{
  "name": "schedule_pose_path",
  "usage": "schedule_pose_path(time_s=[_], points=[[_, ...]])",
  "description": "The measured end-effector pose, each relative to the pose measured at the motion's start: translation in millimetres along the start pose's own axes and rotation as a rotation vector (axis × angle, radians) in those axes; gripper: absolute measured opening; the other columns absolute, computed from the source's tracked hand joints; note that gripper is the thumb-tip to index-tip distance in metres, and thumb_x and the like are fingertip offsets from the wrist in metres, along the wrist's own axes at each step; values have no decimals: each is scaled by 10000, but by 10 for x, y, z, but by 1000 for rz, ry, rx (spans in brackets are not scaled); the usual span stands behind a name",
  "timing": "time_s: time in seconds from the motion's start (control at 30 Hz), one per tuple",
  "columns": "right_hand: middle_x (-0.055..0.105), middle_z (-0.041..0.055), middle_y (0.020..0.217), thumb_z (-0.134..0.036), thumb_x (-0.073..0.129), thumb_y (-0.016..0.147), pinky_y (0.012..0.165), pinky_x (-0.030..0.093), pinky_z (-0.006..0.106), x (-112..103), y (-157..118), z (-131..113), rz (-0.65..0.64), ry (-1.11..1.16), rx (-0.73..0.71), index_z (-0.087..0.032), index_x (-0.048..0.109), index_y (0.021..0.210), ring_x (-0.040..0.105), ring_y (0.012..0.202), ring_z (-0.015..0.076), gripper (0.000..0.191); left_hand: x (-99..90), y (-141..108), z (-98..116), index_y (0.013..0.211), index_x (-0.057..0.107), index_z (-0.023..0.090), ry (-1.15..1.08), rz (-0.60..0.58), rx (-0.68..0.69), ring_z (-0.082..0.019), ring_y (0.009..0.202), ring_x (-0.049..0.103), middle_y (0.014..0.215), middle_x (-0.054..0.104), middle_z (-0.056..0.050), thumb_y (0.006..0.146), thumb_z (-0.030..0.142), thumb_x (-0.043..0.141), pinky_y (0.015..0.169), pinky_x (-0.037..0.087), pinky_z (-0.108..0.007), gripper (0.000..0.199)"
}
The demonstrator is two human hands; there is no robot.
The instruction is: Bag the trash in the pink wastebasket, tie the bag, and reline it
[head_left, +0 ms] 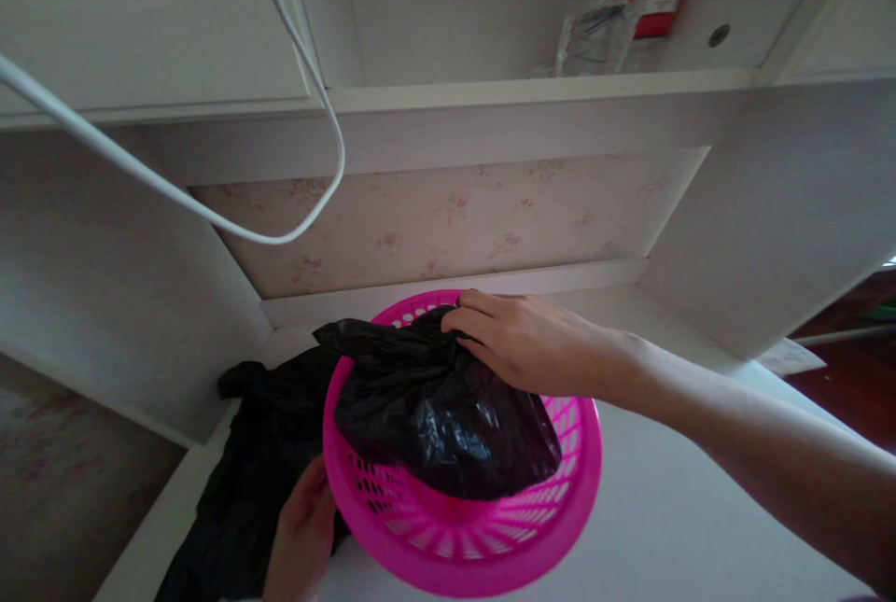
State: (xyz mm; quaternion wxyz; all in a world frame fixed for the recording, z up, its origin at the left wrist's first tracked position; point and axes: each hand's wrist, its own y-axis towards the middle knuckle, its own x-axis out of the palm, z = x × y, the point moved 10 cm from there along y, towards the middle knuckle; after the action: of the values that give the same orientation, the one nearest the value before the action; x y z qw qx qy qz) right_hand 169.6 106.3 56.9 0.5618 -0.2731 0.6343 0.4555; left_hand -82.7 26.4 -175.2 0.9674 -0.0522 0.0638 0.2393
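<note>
A bright pink plastic basket [455, 574] with slotted walls stands on the white surface, tilted toward me. Inside it lies a black plastic bag [448, 434], shiny and bunched at the top. My right hand [504, 331] reaches in from the right, its fingers closed on the bag's gathered upper part near the far rim. Low on the left, my left hand [304, 523] grips the outside of the basket, with its fingertips partly hidden by the rim. What the bag contains cannot be seen.
More black plastic [245, 481] is heaped left of the basket. A white cable [280, 238] hangs across the upper left. Above, an open white shelf [448, 14] holds clear plastic packaging [595, 42] and a red-and-green package [662, 0]. White side panels [784, 210] flank the surface.
</note>
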Motion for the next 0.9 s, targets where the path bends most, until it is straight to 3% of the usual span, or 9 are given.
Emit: schedule_pose_path(time_s=[0.1,0.17,0.3,0.37,0.47,0.57,0.63,0.77,0.9], points=[[675,98,1152,-180,439,1074,822,506,339,128,-62,92,-30,124,83,-158,596,1204,659,972,212,204,-77,41,138,992,795,202,-52,13,13,-296,950,757,921,818,-66,662,646,834,785,627,-343,555],[680,105,1163,-201,448,1072,844,503,353,247,-106,135,-77,178,124,-164,596,1189,666,1002,227,192,-234,67,376,989,783,210,7,80,96,-244,901,752,945,811,-49,730,636,797,775,612,-294,498],[703,110,1169,-213,499,1040,808,492,351,526,-180,173,-208,251,177,-171,595,1186,693,993,246,180,-413,-99,1250,1004,751,253,221,182,426,-170,832,751,946,799,0,895,474,709,772,598,-220,249],[715,117,1170,-215,519,1018,783,484,347,642,-200,167,-272,271,191,-171,605,1183,707,992,260,191,-198,-319,1813,1003,741,277,352,94,695,-141,843,746,978,791,19,936,382,680,761,576,-178,139],[739,129,1158,-198,543,971,779,473,340,721,-190,159,-314,309,212,-169,622,1201,718,1022,280,245,513,-605,2317,1022,738,304,607,-272,941,-141,890,758,994,797,35,980,363,625,815,565,-193,134],[773,123,1074,-208,578,918,727,449,320,752,-154,160,-344,351,234,-172,654,1196,727,961,272,291,1190,-620,2253,1051,749,300,860,-649,838,-168,885,773,1004,809,29,1040,377,529,767,575,-258,233],[784,115,991,-243,588,903,676,420,304,782,-133,168,-377,374,254,-171,694,1127,725,888,258,259,1452,-546,2096,1099,756,274,1033,-748,767,-243,948,782,1065,813,-13,1037,387,533,809,590,-353,258],[772,93,871,-264,589,873,606,358,283,805,-97,204,-406,402,304,-159,737,966,672,760,213,203,1628,-405,1869,1141,751,198,1236,-750,785,-361,1020,767,1117,798,-117,998,422,599,811,586,-449,307],[741,54,809,-289,604,866,576,348,263,827,-49,207,-443,502,301,-152,751,941,604,686,167,214,1588,-321,1844,1126,762,210,1183,-736,786,-336,1005,766,1073,803,-125,976,439,635,818,561,-405,302]])
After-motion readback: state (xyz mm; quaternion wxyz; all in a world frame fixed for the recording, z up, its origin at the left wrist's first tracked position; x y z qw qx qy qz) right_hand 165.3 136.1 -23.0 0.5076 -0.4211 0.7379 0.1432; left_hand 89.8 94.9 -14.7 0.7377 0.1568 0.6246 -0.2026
